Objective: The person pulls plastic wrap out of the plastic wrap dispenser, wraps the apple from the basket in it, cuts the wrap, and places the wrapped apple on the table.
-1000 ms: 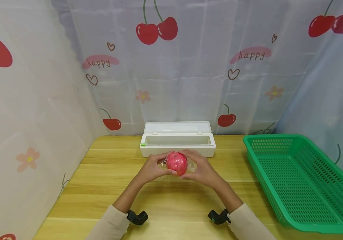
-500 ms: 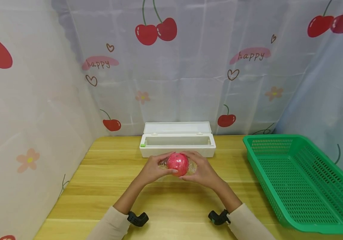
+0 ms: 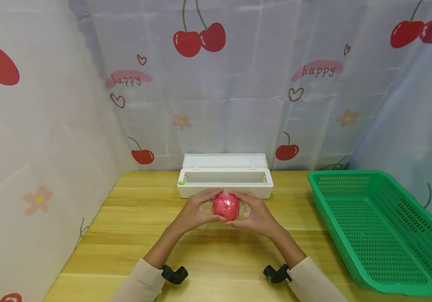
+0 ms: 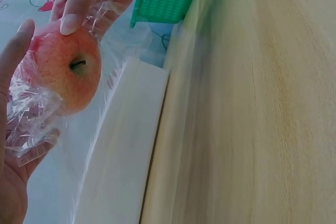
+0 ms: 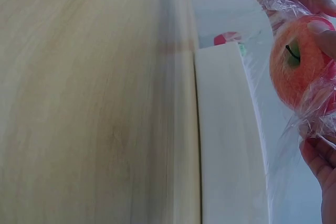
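A red apple (image 3: 226, 207) is held in front of the body, between both hands. Clear cling film (image 4: 31, 108) is wrapped over it and bunches up in crinkled folds at its two sides. My left hand (image 3: 194, 212) grips the apple from the left, thumb on the near side and fingers at the top. From the right, my right hand (image 3: 258, 213) grips it the same way, its thumb close to the other one. In the right wrist view the underside of the apple (image 5: 291, 72) shows its stem, with no film gathered over that spot.
A white cling film box (image 3: 225, 191) with its lid raised stands just behind the hands on the wooden table (image 3: 136, 235). A green plastic basket (image 3: 382, 235) is at the right. A cherry-printed curtain (image 3: 231, 105) hangs around the table.
The apple has turned in the fingers, so the dark spot once facing up is out of sight, and it sits slightly further right. Both hands keep their hold.
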`<state>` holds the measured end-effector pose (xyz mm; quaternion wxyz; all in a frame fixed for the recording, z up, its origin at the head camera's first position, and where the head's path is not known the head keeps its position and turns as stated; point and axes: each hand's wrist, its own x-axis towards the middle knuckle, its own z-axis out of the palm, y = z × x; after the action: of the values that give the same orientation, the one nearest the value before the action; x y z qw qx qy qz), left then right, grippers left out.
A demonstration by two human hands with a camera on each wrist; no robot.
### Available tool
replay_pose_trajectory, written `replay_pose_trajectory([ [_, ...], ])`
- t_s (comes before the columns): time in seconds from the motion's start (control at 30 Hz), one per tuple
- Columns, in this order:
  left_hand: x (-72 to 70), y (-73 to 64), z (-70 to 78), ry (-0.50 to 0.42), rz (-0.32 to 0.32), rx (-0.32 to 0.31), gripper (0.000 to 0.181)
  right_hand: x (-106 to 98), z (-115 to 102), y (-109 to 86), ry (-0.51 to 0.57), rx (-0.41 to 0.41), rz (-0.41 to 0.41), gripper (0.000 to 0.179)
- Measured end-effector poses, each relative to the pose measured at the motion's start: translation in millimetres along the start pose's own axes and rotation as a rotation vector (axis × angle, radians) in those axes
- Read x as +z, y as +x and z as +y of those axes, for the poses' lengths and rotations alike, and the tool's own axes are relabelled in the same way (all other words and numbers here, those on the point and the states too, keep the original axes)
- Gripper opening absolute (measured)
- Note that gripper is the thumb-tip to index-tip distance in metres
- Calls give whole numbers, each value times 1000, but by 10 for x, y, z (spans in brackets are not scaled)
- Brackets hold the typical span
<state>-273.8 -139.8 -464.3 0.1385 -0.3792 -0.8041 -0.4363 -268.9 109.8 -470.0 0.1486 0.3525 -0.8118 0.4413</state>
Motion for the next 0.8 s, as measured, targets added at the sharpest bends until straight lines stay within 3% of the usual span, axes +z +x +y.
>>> replay_pose_trajectory([
  [0.17,-12,4,-19,54,1,132,86,-7,7,-8,-2,2,4,79],
  [0.3,-21,6,-35,79,-16,190,89,-21,11,-2,-9,9,1,78],
  [0.8,5,16,-39,80,2,260,81,-45,14,-1,21,53,-8,77],
])
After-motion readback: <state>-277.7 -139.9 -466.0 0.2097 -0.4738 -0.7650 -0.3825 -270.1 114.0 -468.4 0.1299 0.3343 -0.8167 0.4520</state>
